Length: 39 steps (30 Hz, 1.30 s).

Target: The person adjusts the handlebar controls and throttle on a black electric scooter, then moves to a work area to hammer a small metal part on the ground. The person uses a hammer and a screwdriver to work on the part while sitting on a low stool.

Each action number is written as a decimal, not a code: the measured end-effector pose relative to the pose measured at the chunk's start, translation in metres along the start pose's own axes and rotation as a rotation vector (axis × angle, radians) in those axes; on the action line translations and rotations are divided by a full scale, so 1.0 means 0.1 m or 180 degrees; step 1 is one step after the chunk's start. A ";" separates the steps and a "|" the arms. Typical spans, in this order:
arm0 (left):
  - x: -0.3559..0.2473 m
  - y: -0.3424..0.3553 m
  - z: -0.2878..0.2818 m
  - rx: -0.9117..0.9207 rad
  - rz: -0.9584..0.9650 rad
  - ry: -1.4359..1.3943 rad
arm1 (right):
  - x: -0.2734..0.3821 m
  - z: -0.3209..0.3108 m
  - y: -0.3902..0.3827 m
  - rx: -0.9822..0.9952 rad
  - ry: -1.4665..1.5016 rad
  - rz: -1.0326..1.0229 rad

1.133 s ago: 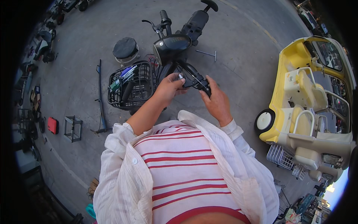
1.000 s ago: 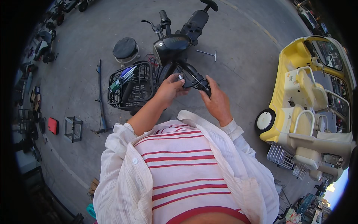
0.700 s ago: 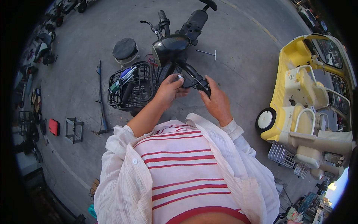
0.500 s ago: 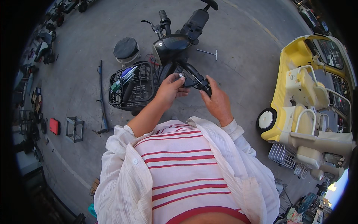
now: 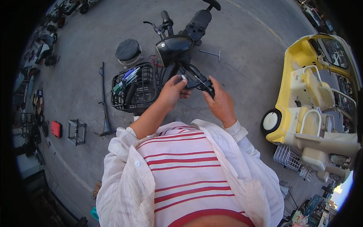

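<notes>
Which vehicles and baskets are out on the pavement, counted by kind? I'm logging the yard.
Black scooter, both hands at its handlebar: 1
Yellow and white small car: 1
Black wire basket, holding tools: 1
White wire baskets: 2
Total: 5

i wear a white top with thin red stripes under an open, loose white overshirt of crinkled cloth with a round white button on its front. its left sleeve is pushed up; the right one reaches my wrist.
</notes>
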<state>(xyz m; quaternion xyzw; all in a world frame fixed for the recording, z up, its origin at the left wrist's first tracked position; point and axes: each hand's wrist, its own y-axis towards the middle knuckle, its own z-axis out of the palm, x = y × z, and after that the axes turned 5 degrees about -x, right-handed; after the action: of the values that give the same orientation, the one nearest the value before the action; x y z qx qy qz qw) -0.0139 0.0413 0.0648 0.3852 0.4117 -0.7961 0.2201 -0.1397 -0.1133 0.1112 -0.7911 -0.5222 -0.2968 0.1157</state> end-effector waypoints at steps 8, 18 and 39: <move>0.04 -0.03 -0.17 -0.0035 -0.0057 0.0307 | 0.02 0.02 -0.02 0.0060 0.0154 0.0196; 0.47 0.04 -1.99 -0.2625 0.0702 0.1458 | 0.01 0.05 0.00 -0.0022 0.0193 0.0027; 0.32 0.16 -2.70 -0.2999 -0.0393 0.4049 | -0.14 -0.15 -0.13 -0.0658 0.0635 -0.0042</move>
<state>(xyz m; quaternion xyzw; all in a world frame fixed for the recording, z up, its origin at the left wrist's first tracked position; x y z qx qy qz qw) 0.0939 0.2542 -0.0665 0.6089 0.7726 -0.1761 0.0380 -0.1607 -0.1254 0.1130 -0.7619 -0.4800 -0.4270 0.0829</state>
